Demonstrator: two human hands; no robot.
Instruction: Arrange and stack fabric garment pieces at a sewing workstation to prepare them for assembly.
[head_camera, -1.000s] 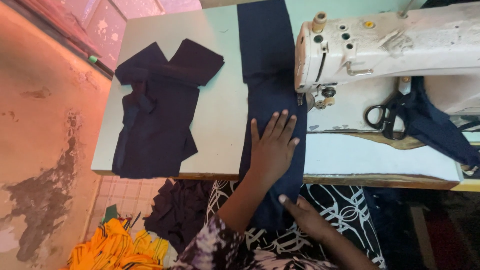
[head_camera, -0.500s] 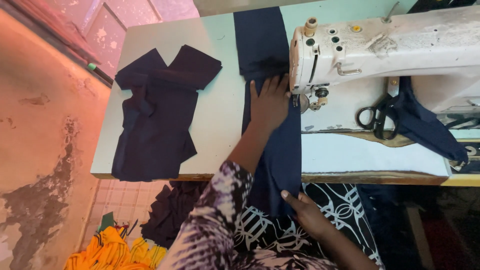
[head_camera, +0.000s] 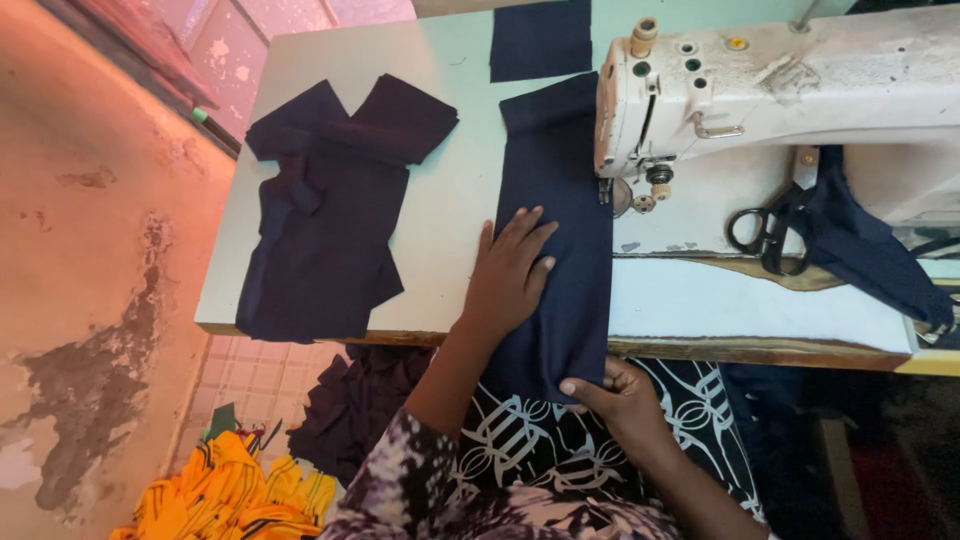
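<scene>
A long dark blue cloth strip (head_camera: 560, 230) is laid flat on the pale desk (head_camera: 450, 200), right beside the white sewing machine (head_camera: 760, 90). Its near end hangs over the front edge of the desk.

The left hand (head_camera: 508, 272) is pressed flat on the strip, with the fingers (head_camera: 522, 232) spread apart, so the cloth is kept smooth and does not slide. The right hand (head_camera: 620, 392) is held lower, at the hanging end. Its fingers are pinched together on the bottom edge, so the strip is pulled straight.

The far end of the strip lies close to the needle part (head_camera: 606, 190), where it can be lined up for stitching.

A pile of dark blue cut pieces (head_camera: 325, 200) is kept apart at the left side of the desk. Black scissors (head_camera: 765, 225) rest on the machine bed, near more dark cloth.
</scene>
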